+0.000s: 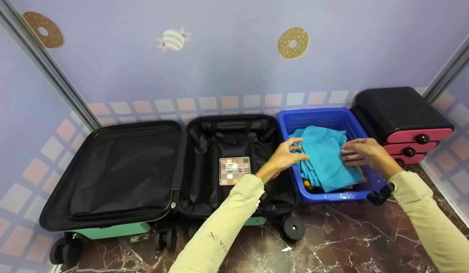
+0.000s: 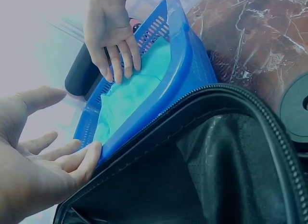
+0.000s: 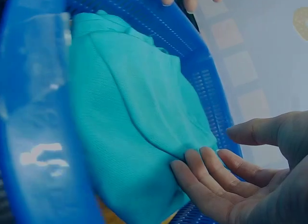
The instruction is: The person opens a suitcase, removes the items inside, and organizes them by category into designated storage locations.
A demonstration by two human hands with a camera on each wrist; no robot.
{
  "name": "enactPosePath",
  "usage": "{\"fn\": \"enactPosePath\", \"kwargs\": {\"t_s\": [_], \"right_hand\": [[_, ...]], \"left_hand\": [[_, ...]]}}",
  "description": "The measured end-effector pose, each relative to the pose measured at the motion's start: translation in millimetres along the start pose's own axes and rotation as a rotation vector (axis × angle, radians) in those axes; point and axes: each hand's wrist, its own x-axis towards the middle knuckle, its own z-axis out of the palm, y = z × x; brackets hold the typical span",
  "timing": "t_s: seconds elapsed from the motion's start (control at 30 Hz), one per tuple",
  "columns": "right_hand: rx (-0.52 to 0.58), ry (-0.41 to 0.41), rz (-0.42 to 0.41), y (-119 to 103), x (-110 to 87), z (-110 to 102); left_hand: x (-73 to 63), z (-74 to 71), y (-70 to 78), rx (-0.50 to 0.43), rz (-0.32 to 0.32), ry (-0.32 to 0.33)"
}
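A folded turquoise cloth (image 1: 325,155) lies in the blue plastic basket (image 1: 321,196), with something yellow showing beneath it. My right hand (image 1: 361,151) is at the cloth's right side, fingers loosely extended; in the right wrist view its fingertips (image 3: 192,159) are right at the cloth's edge. Over the basket's left rim is my left hand (image 1: 285,154), fingers spread and holding nothing. The left wrist view shows this hand (image 2: 43,161) beside the basket's wall, thumb apart from the fingers. Left of the basket, an eyeshadow palette (image 1: 235,170) lies inside the open black-lined suitcase (image 1: 200,182).
The suitcase's other half (image 1: 121,170), covered by a black panel, lies at the left. A black drawer unit (image 1: 405,110) with pink fronts stands right of the basket. Behind everything rises a lilac wall (image 1: 227,68). A suitcase wheel (image 1: 293,228) juts over the marbled floor (image 1: 333,242).
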Motion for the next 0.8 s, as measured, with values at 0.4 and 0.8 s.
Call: {"fn": "enactPosePath", "kwargs": {"t_s": [0.4, 0.8], "right_hand": [[0.032, 0.108, -0.181, 7.2, -4.9, 2.8], [0.258, 0.229, -0.281, 16.1, -24.5, -24.3]], "left_hand": [[-5.1, -12.3, -1.2, 0.031, 0.043, 0.187], [-38.5, -83.8, -2.1, 0.193, 0.113, 0.292]]}}
